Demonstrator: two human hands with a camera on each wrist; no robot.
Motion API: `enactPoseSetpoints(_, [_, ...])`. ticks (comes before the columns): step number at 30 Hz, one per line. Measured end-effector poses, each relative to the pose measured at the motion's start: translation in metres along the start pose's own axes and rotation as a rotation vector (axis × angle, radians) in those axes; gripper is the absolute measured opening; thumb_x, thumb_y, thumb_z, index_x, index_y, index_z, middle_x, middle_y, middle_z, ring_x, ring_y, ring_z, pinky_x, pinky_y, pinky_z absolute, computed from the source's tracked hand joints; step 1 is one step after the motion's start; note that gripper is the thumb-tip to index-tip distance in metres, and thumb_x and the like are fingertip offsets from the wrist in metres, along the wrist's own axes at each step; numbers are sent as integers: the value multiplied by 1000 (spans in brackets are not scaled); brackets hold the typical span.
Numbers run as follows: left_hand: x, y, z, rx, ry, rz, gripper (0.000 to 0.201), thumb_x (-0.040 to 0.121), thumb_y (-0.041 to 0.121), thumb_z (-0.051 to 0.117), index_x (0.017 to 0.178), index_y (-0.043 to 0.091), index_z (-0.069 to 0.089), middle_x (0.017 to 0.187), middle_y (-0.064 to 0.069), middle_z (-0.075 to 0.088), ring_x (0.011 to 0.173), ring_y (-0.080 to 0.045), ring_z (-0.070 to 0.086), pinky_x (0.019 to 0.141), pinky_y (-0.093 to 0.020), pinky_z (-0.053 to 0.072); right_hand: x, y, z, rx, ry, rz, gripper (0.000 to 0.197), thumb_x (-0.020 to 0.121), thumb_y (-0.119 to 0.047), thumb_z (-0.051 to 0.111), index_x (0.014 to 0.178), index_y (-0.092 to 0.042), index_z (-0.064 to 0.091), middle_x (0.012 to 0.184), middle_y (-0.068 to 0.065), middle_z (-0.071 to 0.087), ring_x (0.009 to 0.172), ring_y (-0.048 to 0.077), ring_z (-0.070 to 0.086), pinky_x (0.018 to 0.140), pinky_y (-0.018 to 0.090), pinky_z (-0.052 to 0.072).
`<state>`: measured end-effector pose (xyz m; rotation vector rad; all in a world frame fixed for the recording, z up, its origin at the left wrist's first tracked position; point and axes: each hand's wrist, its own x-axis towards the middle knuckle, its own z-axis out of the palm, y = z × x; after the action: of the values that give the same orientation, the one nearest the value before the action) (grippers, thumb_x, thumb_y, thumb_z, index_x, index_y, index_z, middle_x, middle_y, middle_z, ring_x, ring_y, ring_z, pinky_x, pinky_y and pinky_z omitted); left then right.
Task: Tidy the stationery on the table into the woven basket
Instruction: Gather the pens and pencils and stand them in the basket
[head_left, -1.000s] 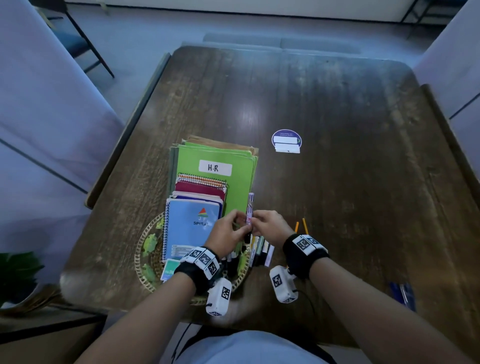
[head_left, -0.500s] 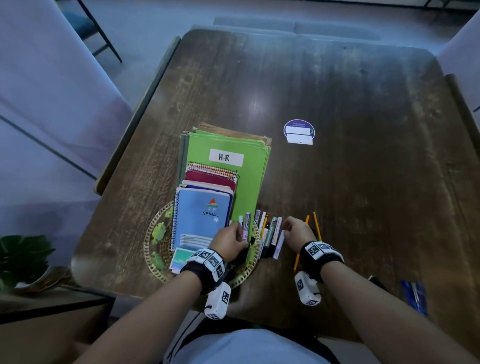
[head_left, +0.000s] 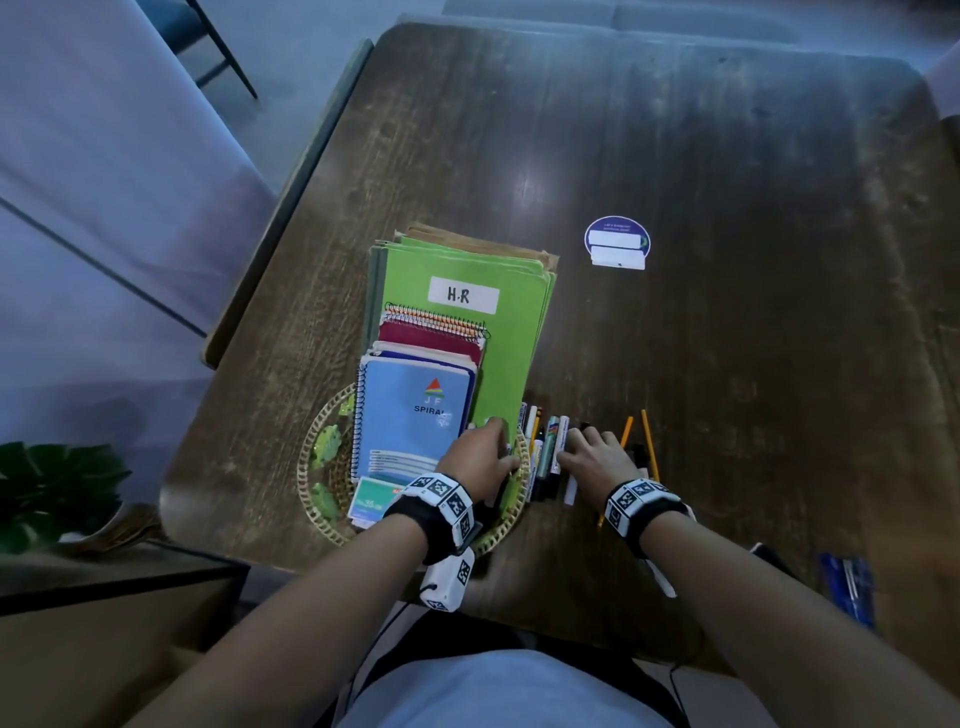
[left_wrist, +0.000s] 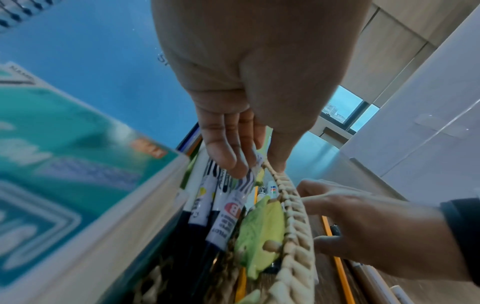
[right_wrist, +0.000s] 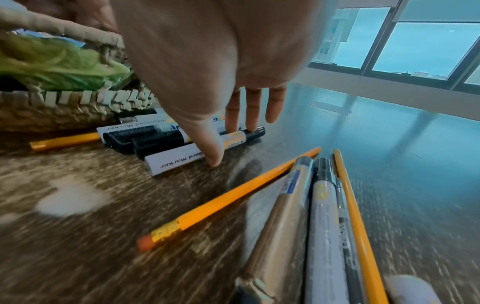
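Note:
The woven basket (head_left: 317, 499) holds a blue spiral notebook (head_left: 410, 415), other pads and a green folder (head_left: 514, 338). My left hand (head_left: 493, 447) reaches into its right side; in the left wrist view its straight fingers (left_wrist: 228, 160) rest on a zebra-striped pen (left_wrist: 244, 185) lying among markers inside the rim (left_wrist: 291, 205). My right hand (head_left: 576, 452) is on the table just right of the basket. Its fingers (right_wrist: 249, 121) touch the far side of a row of markers (right_wrist: 182, 139), and the thumb touches the wood on their near side.
Two orange pencils (head_left: 647, 436) and more markers (right_wrist: 322, 216) lie on the table beside my right wrist. Blue pens (head_left: 847, 582) sit near the right front edge. A round purple label (head_left: 616, 241) lies further back. A plant (head_left: 52, 488) stands off the table's left.
Both hands held the striped pen above the basket. The left hand lowered it in among the markers, and the right hand let go and moved right onto the table markers.

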<state>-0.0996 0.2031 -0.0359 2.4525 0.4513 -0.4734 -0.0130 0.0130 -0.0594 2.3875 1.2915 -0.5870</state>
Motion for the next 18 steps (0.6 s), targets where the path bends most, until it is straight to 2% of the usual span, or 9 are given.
enactPoseSetpoints(2, [1, 2, -1, 6, 2, 24, 27, 93, 36, 65, 101, 18, 47, 88, -1, 56, 83, -23, 55, 67, -33, 41, 2, 1, -2, -17, -4, -4, 49, 92, -18, 59, 139, -21, 45, 146, 11, 32, 130, 33, 35, 106, 46, 34])
enactPoseSetpoints(5, [3, 5, -2, 9, -12, 63, 25, 93, 36, 65, 104, 19, 52, 92, 1, 60, 88, -22, 58, 72, -34, 48, 2, 2, -5, 16, -6, 4, 49, 93, -24, 60, 139, -26, 47, 144, 9, 37, 128, 31, 37, 105, 46, 36])
enactPoseSetpoints(8, [7, 9, -5, 17, -13, 74, 22, 91, 38, 65, 101, 20, 56, 95, -2, 66, 89, -24, 61, 77, -38, 53, -1, 10, -10, 120, -15, 45, 43, 97, -27, 55, 140, -27, 48, 140, 5, 45, 126, 30, 43, 103, 45, 37])
enactPoseSetpoints(11, [8, 15, -8, 7, -2, 101, 20, 92, 39, 62, 96, 20, 57, 91, -1, 66, 85, -22, 62, 74, -39, 54, -7, 19, -17, 375, -27, 101, 30, 98, -25, 52, 128, -27, 55, 127, 2, 55, 114, 24, 53, 98, 41, 45])
enactPoseSetpoints(13, [8, 20, -10, -27, 2, 128, 20, 94, 38, 62, 96, 18, 59, 90, -2, 66, 84, -21, 62, 74, -38, 54, -12, 24, -22, 576, 6, 159, 17, 97, -21, 54, 113, -26, 58, 113, -2, 59, 98, 17, 58, 88, 36, 52])
enactPoseSetpoints(15, [9, 24, -12, -66, 16, 150, 20, 94, 37, 63, 97, 17, 62, 90, -2, 67, 84, -21, 63, 76, -37, 54, -16, 28, -25, 777, 52, 216, 5, 98, -26, 56, 100, -28, 59, 99, -6, 61, 85, 12, 60, 77, 31, 54])
enactPoseSetpoints(17, [9, 27, -13, -100, 29, 172, 20, 94, 38, 63, 97, 18, 65, 90, 1, 68, 84, -17, 64, 78, -37, 55, -17, 30, -30, 967, 95, 245, 6, 98, -30, 57, 92, -29, 59, 91, -6, 64, 80, 13, 62, 70, 29, 53])
enactPoseSetpoints(18, [9, 29, -14, -121, 28, 187, 20, 94, 38, 62, 98, 19, 66, 90, 3, 68, 84, -15, 64, 79, -37, 55, -17, 30, -32, 1053, 123, 252, 7, 97, -28, 60, 90, -30, 60, 89, -6, 65, 80, 12, 63, 71, 29, 52])
